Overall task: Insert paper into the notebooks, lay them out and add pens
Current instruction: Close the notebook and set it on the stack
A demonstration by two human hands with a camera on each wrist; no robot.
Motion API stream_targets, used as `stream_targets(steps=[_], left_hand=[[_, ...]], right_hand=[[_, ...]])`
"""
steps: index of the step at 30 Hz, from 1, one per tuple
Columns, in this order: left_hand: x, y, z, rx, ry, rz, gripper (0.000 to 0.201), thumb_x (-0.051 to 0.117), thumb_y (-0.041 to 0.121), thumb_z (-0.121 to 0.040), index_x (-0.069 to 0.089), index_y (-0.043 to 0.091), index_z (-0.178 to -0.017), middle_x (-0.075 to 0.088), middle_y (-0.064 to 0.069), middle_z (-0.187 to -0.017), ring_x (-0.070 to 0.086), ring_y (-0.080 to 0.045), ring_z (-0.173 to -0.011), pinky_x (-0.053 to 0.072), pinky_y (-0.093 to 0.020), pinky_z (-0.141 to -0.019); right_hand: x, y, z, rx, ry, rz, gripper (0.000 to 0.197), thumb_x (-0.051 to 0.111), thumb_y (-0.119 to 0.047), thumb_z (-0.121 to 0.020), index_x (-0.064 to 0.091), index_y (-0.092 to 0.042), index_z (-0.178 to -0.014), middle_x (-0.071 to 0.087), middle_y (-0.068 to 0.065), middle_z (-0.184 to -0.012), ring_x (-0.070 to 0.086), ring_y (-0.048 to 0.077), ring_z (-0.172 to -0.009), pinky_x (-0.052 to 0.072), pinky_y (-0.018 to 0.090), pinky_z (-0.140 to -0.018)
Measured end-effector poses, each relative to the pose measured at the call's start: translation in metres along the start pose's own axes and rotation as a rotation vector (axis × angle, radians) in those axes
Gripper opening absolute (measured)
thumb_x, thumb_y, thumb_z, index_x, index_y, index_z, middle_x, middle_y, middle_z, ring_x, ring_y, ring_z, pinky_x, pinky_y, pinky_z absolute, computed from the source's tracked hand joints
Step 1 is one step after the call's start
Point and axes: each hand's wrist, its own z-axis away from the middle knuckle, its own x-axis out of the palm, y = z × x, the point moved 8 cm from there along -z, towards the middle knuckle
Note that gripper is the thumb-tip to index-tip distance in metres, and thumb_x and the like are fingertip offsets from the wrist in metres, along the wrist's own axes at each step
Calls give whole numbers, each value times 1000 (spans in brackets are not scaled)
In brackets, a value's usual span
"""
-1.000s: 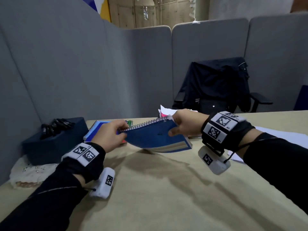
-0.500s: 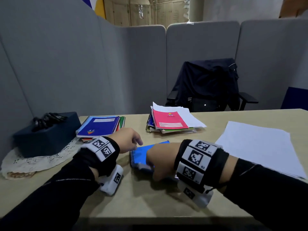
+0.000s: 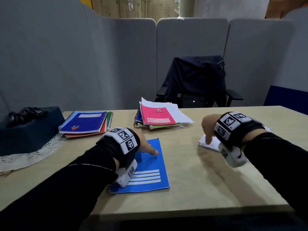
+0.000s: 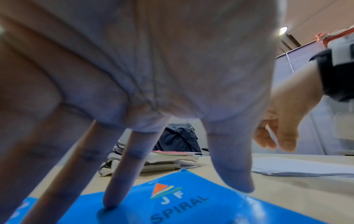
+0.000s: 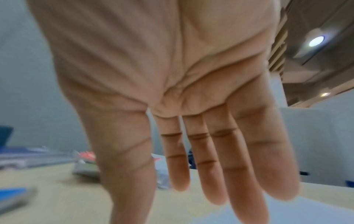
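Note:
A light blue spiral notebook (image 3: 150, 165) lies closed and flat near the table's front edge. My left hand (image 3: 146, 145) rests on its cover (image 4: 182, 204) with straight fingertips (image 4: 113, 201) pressing down. My right hand (image 3: 207, 129) hovers to the right with its fingers (image 5: 216, 174) straight and spread, holding nothing, just over the near corner of a white paper stack (image 3: 208, 144). A dark blue notebook tops a pile (image 3: 83, 122) at the back left. A pink notebook tops another pile (image 3: 156, 115) that has loose sheets tucked in it. Black pens (image 3: 25, 112) lie on a dark blue box.
The dark blue box (image 3: 33, 130) stands on a lace mat (image 3: 33, 155) at the left edge. Grey partition panels (image 3: 66, 64) close off the left and far sides. A chair draped with a dark jacket (image 3: 195, 80) stands behind the table (image 3: 191, 180).
Both hands carried the light blue notebook down from the air onto the table. My right hand let go and swung right to the paper; the left hand stays on the cover.

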Motion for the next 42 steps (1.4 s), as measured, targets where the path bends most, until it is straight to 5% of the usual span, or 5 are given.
stream_targets(steps=[7, 18, 26, 37, 42], left_hand=[[7, 13, 0, -51, -45, 49, 117, 47, 99, -34, 58, 22, -122, 61, -2, -111, 57, -25, -105, 44, -39, -98], [7, 18, 1, -74, -75, 76, 88, 58, 85, -41, 60, 23, -103, 62, -3, -104, 58, -21, -94, 47, -31, -81], [2, -3, 0, -65, -142, 297, 60, 62, 74, -61, 59, 18, -81, 50, -4, -69, 48, -18, -59, 39, -24, -61], [4, -30, 7, -73, -191, 684, 48, 58, 52, -77, 67, 10, -98, 52, -16, -90, 50, -25, -58, 40, -21, -56], [-3, -47, 14, -3, -195, 875, 52, 65, 53, -46, 65, 14, -81, 62, -11, -81, 60, -28, -59, 45, -28, -63]], right_hand=[[42, 37, -48, 69, -26, 38, 79, 62, -90, -16, 62, -21, -55, 54, -20, -52, 53, 12, -53, 45, 23, -65], [41, 34, -41, 36, -25, 48, 65, 59, -69, -21, 49, -20, -62, 45, -10, -57, 43, 15, -56, 39, 24, -57], [40, 51, -22, 96, -133, -49, 13, 61, -25, -73, 65, -14, -79, 69, -4, -78, 66, 14, -62, 44, 19, -61], [-21, 58, 7, 189, 387, -67, 21, 48, -16, -87, 52, -10, -68, 53, 7, -66, 55, 24, -62, 47, 30, -62], [-81, 9, 50, 108, 687, -98, 30, 48, -19, -93, 41, -9, -65, 54, 9, -72, 48, 27, -64, 40, 32, -64]])
